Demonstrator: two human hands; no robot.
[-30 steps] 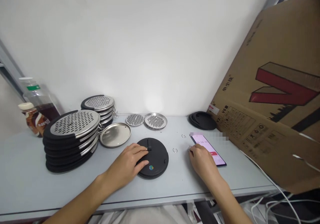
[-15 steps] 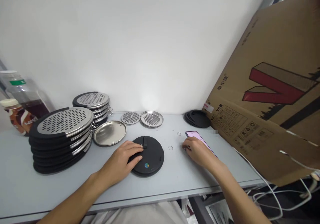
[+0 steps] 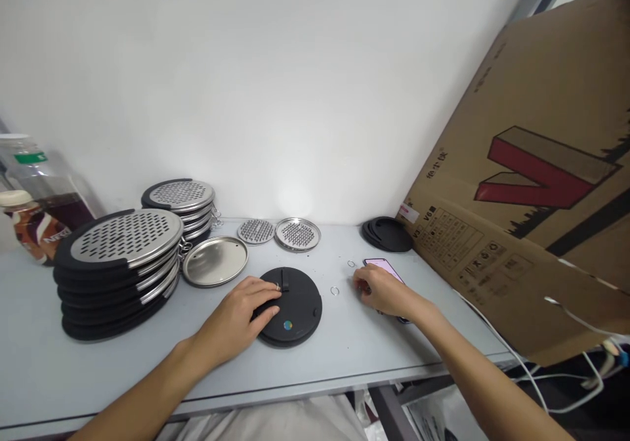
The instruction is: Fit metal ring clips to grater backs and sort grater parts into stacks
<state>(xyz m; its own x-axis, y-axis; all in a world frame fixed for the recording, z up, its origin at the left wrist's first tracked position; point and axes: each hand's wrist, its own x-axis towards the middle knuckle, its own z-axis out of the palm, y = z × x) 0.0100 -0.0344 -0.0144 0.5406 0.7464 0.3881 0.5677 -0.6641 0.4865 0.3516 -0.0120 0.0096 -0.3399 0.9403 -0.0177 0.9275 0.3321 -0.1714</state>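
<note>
Seen from head height, a pale grey table [image 3: 339, 356] runs left to right, its front edge nearest the viewer and a white wall [image 3: 305, 100] along its back. A large cardboard box [image 3: 522, 231] leans in along the right side. On the left, a tall stack of black-rimmed graters [image 3: 123, 237] stands near the front, with a second stack [image 3: 182, 195] behind it. Between these edges, the open tabletop lies mostly in the middle: a strip shows between the black round disc [image 3: 300, 310] and the front edge, and another between the disc and the right hand [image 3: 381, 290].

The disc lies flat on the table, under the left hand [image 3: 239, 323]. That hand's fingers and thumb are spread apart — both rest on the disc's left part, fingertips beside a raised tab [image 3: 284, 279]. The right hand, well apart from the disc, is low over a phone [image 3: 382, 267] and covers its middle. Its fingers curl inward toward the thumb; whether they pinch anything cannot be told.

Two thin wire rings lie loose — a nearer ring [image 3: 335, 294] between disc and right hand, a farther ring [image 3: 351, 266] just beyond the right fingertips. Past the disc sits a shallow metal dish [image 3: 216, 260], near the front stack.
</note>
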